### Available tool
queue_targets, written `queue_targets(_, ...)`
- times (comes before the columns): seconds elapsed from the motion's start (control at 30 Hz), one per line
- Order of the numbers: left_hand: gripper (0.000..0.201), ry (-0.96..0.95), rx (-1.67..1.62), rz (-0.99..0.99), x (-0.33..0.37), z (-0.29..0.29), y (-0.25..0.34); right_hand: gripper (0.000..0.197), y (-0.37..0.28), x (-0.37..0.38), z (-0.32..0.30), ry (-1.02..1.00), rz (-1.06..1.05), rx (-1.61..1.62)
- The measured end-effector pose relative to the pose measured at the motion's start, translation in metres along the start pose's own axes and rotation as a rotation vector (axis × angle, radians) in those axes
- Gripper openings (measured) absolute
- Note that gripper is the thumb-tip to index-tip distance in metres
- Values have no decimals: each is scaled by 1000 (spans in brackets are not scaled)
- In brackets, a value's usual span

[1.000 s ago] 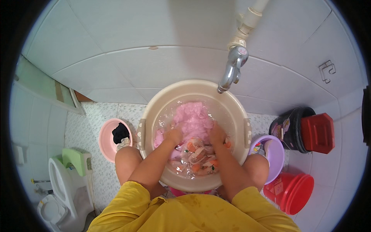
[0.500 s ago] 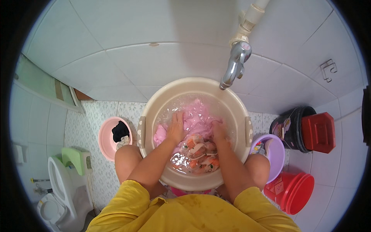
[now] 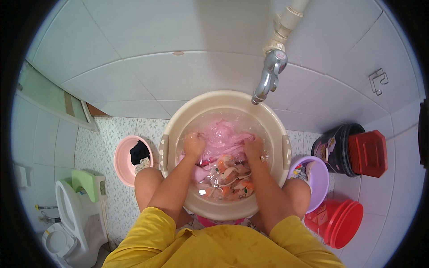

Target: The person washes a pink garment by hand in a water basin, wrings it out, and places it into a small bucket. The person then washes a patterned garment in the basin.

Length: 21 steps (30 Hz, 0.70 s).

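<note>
A large beige basin (image 3: pixel 178 117) of water stands between my knees. Pink cloth (image 3: pixel 222 135) lies soaked across its far half, stretched between my two hands. At the left, my left hand (image 3: pixel 195 144) is closed on the cloth, with its fingertips hidden. Opposite it, my right hand (image 3: pixel 254 148) grips the cloth's right end, where folds gather into the fingers. Nearer to me, a pale garment with orange print (image 3: pixel 227 176) lies under the water, touched by neither hand.
A chrome tap (image 3: pixel 269 76) juts from the tiled wall above the basin's far right rim. Left on the floor is a pink basin (image 3: pixel 121 167) with dark clothes; a toilet (image 3: pixel 80 214) stands beyond. At right are a purple basin (image 3: pixel 319 187), black bucket (image 3: pixel 330 149) and red bucket (image 3: pixel 344 223).
My left hand has moved left and curled from outstretched fingers into a grip. Both hands now hold the pink cloth, which is spread wider between them.
</note>
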<state>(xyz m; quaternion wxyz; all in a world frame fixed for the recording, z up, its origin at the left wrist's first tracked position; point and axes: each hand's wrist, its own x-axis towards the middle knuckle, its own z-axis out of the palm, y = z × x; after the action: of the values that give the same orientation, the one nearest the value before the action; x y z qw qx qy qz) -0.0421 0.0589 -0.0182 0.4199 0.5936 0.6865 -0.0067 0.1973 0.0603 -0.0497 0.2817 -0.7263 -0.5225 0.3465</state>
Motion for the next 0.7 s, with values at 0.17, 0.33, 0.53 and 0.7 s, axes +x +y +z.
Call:
queue_targets(0.17, 50, 598, -265, 262, 8, 33, -1, 60, -31, -6, 27, 240, 27, -265)
queue_targets(0.33, 56, 250, 140, 181, 3, 27, 8, 58, 3, 7, 20, -121, -19, -391)
queue_targets(0.53, 63, 433, -306, 195, 10, 35, 20, 68, 15, -4, 57, 185, -199, -252)
queue_targets(0.7, 57, -265, -1765, -86, 10, 24, 32, 49, -55, -45, 57, 33, -339, -237)
